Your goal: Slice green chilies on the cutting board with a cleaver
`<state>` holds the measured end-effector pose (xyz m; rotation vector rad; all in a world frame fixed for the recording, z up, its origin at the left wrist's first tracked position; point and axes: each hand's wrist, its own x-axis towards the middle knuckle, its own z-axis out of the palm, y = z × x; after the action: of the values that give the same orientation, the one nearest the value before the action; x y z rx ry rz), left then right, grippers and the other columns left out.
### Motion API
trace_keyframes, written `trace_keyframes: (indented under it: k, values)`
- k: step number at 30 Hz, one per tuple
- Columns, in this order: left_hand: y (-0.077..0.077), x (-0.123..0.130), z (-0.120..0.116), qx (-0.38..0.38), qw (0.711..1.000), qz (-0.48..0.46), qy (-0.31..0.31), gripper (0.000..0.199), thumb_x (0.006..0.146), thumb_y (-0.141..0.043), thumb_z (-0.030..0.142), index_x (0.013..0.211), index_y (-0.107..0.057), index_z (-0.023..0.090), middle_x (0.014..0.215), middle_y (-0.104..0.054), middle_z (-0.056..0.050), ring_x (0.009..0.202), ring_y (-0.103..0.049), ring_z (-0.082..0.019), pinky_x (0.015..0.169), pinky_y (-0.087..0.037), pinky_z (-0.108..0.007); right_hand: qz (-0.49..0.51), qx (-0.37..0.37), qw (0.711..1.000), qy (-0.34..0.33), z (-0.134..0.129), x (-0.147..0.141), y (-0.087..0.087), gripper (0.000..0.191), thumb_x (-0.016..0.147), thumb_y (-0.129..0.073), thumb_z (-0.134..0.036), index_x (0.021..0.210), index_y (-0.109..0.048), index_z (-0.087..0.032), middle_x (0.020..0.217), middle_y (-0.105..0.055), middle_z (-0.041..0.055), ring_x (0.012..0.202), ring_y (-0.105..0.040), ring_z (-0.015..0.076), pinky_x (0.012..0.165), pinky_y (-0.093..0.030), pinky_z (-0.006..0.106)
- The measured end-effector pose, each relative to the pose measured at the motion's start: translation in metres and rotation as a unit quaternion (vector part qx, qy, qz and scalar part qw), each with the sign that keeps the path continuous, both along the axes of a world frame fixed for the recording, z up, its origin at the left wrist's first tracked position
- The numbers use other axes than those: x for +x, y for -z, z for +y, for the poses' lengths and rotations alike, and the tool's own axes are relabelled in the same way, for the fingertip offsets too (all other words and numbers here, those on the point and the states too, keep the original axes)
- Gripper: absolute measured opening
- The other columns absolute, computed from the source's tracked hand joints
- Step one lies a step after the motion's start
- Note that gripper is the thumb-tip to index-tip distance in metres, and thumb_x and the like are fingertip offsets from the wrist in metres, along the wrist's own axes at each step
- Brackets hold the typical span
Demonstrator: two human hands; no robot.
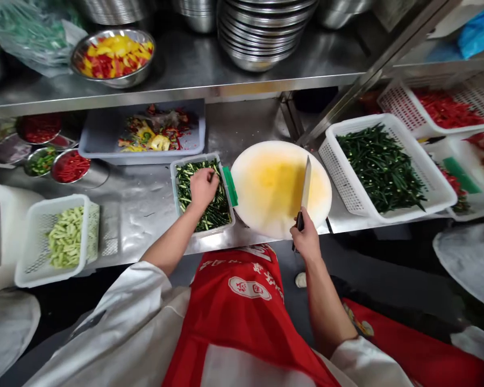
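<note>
My right hand (306, 235) grips the dark handle of a kitchen knife (306, 180), its blade pointing away from me over the right side of a round white cutting board (248, 188). Yellow stains mark the middle of the board. To the left, my left hand (204, 188) is over a clear plastic box (173, 185) filled with cut dark green vegetable strips (213, 217). Its fingers are curled together, with a small dark bit at their tips that I cannot make out. A green clip (230, 186) on the box's side touches the board's edge.
A white basket of long green vegetables (381, 169) stands right of the board. At left are a basket of pale green pieces (66, 236) and a grey tray (141, 157) with scraps. Overhead, a steel shelf (185, 67) holds stacked bowls (262, 32). Other people stand on both sides.
</note>
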<state>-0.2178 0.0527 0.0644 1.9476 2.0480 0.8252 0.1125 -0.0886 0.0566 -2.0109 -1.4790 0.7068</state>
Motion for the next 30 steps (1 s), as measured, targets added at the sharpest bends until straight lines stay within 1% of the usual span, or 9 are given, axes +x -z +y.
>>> trace_keyframes:
  k: [2, 5, 8, 11, 14, 18, 21, 24, 30]
  values:
    - [0.008, -0.031, -0.002, -0.024, 0.997, 0.054, -0.046, 0.041, 0.088, -0.057, 0.043, 0.12, -0.061, 0.018, 0.118, -0.06, -0.014, 0.114, -0.055, -0.031, 0.101, -0.041, -0.046, -0.053, -0.009, 0.998, -0.037, 0.011, -0.001, 0.007, 0.076, 0.074, -0.05, -0.025, 0.148, -0.041, -0.013, 0.119, -0.06, 0.0146, 0.11, -0.057, 0.0288, 0.098, -0.045, 0.044]
    - [0.025, -0.058, -0.013, -0.08, 0.992, 0.101, -0.019, 0.061, 0.086, -0.056, 0.052, 0.138, -0.048, 0.021, 0.148, -0.039, -0.016, 0.135, -0.037, -0.038, 0.111, -0.031, -0.054, -0.11, -0.046, 0.99, -0.071, 0.028, -0.008, 0.014, 0.075, 0.075, -0.049, -0.021, 0.149, -0.04, -0.013, 0.119, -0.058, 0.0168, 0.104, -0.058, 0.0295, 0.094, -0.046, 0.042]
    - [0.032, -0.065, -0.031, -0.105, 0.989, 0.104, 0.011, 0.055, 0.09, -0.049, 0.048, 0.139, -0.048, 0.021, 0.153, -0.033, -0.014, 0.141, -0.03, -0.039, 0.114, -0.028, -0.056, -0.182, -0.06, 0.977, -0.092, 0.041, -0.016, 0.018, 0.07, 0.077, -0.05, -0.017, 0.146, -0.044, -0.015, 0.108, -0.06, 0.0164, 0.097, -0.058, 0.0298, 0.089, -0.046, 0.042]
    - [0.031, -0.067, -0.049, -0.102, 0.991, 0.083, 0.004, 0.05, 0.092, -0.046, 0.042, 0.137, -0.051, 0.019, 0.154, -0.031, -0.015, 0.143, -0.027, -0.036, 0.116, -0.03, -0.053, -0.243, -0.034, 0.966, -0.075, 0.049, -0.02, 0.019, 0.058, 0.08, -0.05, -0.02, 0.138, -0.054, -0.014, 0.108, -0.059, 0.0182, 0.098, -0.055, 0.0316, 0.089, -0.043, 0.045]
    - [0.027, -0.069, -0.058, -0.084, 0.995, 0.06, -0.007, 0.056, 0.093, -0.045, 0.043, 0.143, -0.044, 0.017, 0.159, -0.021, -0.015, 0.147, -0.021, -0.035, 0.118, -0.027, -0.053, -0.226, 0.025, 0.972, -0.065, 0.055, -0.031, 0.015, 0.051, 0.084, -0.047, -0.025, 0.132, -0.057, -0.011, 0.114, -0.057, 0.0193, 0.107, -0.052, 0.0322, 0.095, -0.041, 0.045]
    - [0.031, -0.063, -0.045, -0.071, 0.996, 0.048, -0.012, 0.062, 0.093, -0.045, 0.048, 0.147, -0.038, 0.019, 0.161, -0.016, -0.013, 0.149, -0.013, -0.035, 0.119, -0.022, -0.055, -0.119, 0.033, 0.979, -0.161, 0.065, -0.079, 0.004, 0.047, 0.089, -0.045, -0.028, 0.13, -0.056, -0.01, 0.121, -0.057, 0.0183, 0.105, -0.058, 0.0254, 0.096, -0.043, 0.037]
    - [0.035, -0.059, -0.023, -0.076, 0.996, 0.046, -0.008, 0.061, 0.092, -0.048, 0.048, 0.146, -0.04, 0.021, 0.161, -0.018, -0.013, 0.148, -0.014, -0.036, 0.118, -0.019, -0.058, -0.087, -0.058, 0.963, -0.25, 0.068, -0.129, -0.002, 0.038, 0.092, -0.046, -0.03, 0.125, -0.057, -0.015, 0.109, -0.066, 0.0134, 0.09, -0.064, 0.0216, 0.085, -0.046, 0.032]
    - [0.038, -0.057, -0.004, -0.082, 0.996, 0.034, -0.013, 0.059, 0.092, -0.047, 0.046, 0.146, -0.041, 0.021, 0.16, -0.019, -0.014, 0.148, -0.016, -0.038, 0.118, -0.019, -0.06, -0.134, -0.14, 0.939, -0.285, 0.064, -0.164, -0.004, 0.034, 0.093, -0.05, -0.035, 0.12, -0.056, -0.016, 0.092, -0.071, 0.0117, 0.085, -0.066, 0.0242, 0.077, -0.045, 0.031]
    - [0.042, -0.047, -0.006, -0.097, 0.994, -0.041, -0.027, 0.055, 0.093, -0.048, 0.049, 0.141, -0.048, 0.023, 0.161, -0.02, -0.011, 0.148, -0.016, -0.037, 0.117, -0.02, -0.061, -0.141, -0.177, 0.936, -0.269, 0.054, -0.167, 0.004, 0.03, 0.095, -0.046, -0.032, 0.121, -0.053, -0.017, 0.091, -0.073, 0.0117, 0.083, -0.068, 0.0257, 0.071, -0.042, 0.031]
